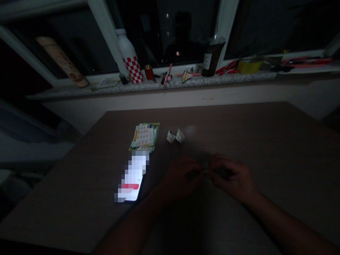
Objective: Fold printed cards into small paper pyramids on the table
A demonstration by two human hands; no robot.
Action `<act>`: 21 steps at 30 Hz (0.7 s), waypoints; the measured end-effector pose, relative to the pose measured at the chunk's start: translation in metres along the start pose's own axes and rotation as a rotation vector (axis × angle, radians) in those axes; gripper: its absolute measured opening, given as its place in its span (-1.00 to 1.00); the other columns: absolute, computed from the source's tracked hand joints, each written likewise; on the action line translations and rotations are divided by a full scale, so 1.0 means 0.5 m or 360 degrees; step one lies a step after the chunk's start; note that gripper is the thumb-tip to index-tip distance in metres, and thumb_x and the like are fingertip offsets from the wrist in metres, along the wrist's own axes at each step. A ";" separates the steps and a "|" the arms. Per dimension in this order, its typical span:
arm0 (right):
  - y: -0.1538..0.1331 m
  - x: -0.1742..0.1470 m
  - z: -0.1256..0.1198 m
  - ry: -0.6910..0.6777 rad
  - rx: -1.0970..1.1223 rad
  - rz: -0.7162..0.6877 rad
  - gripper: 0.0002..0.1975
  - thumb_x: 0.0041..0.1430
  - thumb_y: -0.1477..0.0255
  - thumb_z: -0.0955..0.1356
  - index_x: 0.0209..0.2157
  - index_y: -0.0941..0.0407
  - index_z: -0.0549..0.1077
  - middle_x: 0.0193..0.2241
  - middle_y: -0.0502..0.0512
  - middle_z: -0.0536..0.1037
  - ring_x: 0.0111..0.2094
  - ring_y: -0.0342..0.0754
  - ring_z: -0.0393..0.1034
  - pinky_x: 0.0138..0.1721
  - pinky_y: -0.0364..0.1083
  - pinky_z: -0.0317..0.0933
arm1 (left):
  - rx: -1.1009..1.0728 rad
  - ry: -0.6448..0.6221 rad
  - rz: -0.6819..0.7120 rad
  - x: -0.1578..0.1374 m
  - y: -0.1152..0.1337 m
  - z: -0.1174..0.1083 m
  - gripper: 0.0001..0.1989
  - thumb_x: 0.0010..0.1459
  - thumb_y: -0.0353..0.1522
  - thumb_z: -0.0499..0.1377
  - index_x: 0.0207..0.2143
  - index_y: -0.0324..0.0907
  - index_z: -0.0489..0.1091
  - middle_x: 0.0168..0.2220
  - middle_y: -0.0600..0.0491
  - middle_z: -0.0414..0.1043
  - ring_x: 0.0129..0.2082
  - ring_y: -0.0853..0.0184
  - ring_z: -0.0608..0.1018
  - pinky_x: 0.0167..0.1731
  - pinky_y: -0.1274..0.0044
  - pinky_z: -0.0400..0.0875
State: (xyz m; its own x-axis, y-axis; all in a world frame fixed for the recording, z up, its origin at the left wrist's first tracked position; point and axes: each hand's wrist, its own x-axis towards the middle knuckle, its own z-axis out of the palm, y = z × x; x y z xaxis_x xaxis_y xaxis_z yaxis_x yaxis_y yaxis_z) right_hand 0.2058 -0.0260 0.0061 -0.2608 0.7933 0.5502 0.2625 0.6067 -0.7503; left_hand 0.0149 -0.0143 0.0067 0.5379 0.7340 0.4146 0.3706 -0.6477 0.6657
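My left hand (183, 174) and my right hand (232, 174) meet over the dark table, both closed in a pinch. Between the fingertips shows a small pale piece of paper (205, 171); dim light and the fingers hide most of its shape. Just beyond the hands stand two small folded paper pieces (180, 136) with pointed tops, side by side. Farther left lies a stack of printed paper cards (145, 136), loosely fanned. Nearer to me, a phone (132, 177) with a bright screen lies to the left of my left hand.
Behind the wooden table (265, 141) runs a granite windowsill (106, 89). On it stand a white bottle with red checks (131, 60), a tall tan cylinder (62, 62), a small amber jar (149, 72), a dark pouch (211, 60) and several red tools. The room is dim.
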 end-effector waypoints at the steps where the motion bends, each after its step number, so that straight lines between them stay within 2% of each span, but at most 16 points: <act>1: 0.002 -0.001 0.001 0.0014 0.0008 0.0063 -0.93 0.04 0.55 0.35 -0.46 0.11 0.40 -0.53 0.02 0.45 -0.48 -0.10 0.37 -0.46 -0.12 0.25 | -0.0018 -0.0012 -0.0066 0.001 -0.001 0.000 -0.86 0.13 -0.31 0.14 -0.36 -0.21 0.41 -0.40 0.01 0.44 -0.35 0.33 0.47 -0.32 0.51 0.33; 4: 0.008 -0.006 0.003 0.0018 0.0016 0.0184 -0.96 0.06 0.53 0.36 -0.43 0.11 0.43 -0.52 0.03 0.49 -0.48 -0.11 0.40 -0.46 -0.14 0.27 | -0.0059 -0.0094 -0.0260 0.003 0.000 -0.001 -0.86 0.14 -0.32 0.14 -0.40 -0.21 0.41 -0.42 0.06 0.43 -0.39 0.38 0.47 -0.36 0.55 0.31; 7: 0.013 -0.008 0.001 -0.0015 0.0052 0.0182 -0.96 0.07 0.52 0.37 -0.40 0.11 0.46 -0.50 0.03 0.51 -0.47 -0.11 0.42 -0.43 -0.14 0.28 | -0.0064 -0.0108 -0.0293 0.002 0.003 -0.004 -0.88 0.12 -0.34 0.15 -0.40 -0.21 0.42 -0.42 0.07 0.44 -0.40 0.39 0.46 -0.36 0.56 0.31; 11: 0.016 -0.005 -0.001 -0.0016 0.0126 0.0111 -0.94 0.07 0.54 0.38 -0.39 0.10 0.47 -0.48 0.04 0.51 -0.45 -0.09 0.42 -0.41 -0.12 0.29 | 0.0012 0.0056 -0.0130 -0.001 0.006 -0.007 -0.89 0.11 -0.36 0.17 -0.42 -0.23 0.42 -0.45 0.05 0.43 -0.40 0.38 0.47 -0.37 0.55 0.32; 15: 0.013 -0.002 -0.001 -0.0007 0.0124 -0.0013 -0.89 0.04 0.60 0.37 -0.39 0.10 0.46 -0.48 0.05 0.51 -0.42 -0.07 0.42 -0.37 -0.06 0.30 | 0.0143 0.0211 0.0142 -0.003 0.004 -0.012 -0.92 0.10 -0.40 0.17 -0.41 -0.24 0.41 -0.44 0.03 0.44 -0.40 0.39 0.47 -0.36 0.56 0.34; 21: 0.001 0.001 -0.001 -0.0007 -0.0012 -0.0285 -0.80 -0.05 0.66 0.37 -0.36 0.12 0.46 -0.48 0.07 0.49 -0.42 -0.04 0.40 -0.39 -0.03 0.30 | 0.0316 0.0248 0.0437 -0.005 -0.002 -0.016 -0.97 0.09 -0.43 0.17 -0.40 -0.21 0.41 -0.42 0.05 0.44 -0.38 0.41 0.45 -0.34 0.55 0.34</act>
State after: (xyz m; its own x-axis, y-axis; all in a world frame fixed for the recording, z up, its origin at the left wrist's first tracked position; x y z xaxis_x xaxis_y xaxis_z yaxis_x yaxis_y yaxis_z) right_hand 0.2064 -0.0251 0.0063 -0.3082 0.6722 0.6732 0.2183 0.7387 -0.6377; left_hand 0.0072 -0.0138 0.0099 0.5213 0.5400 0.6608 0.3764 -0.8404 0.3899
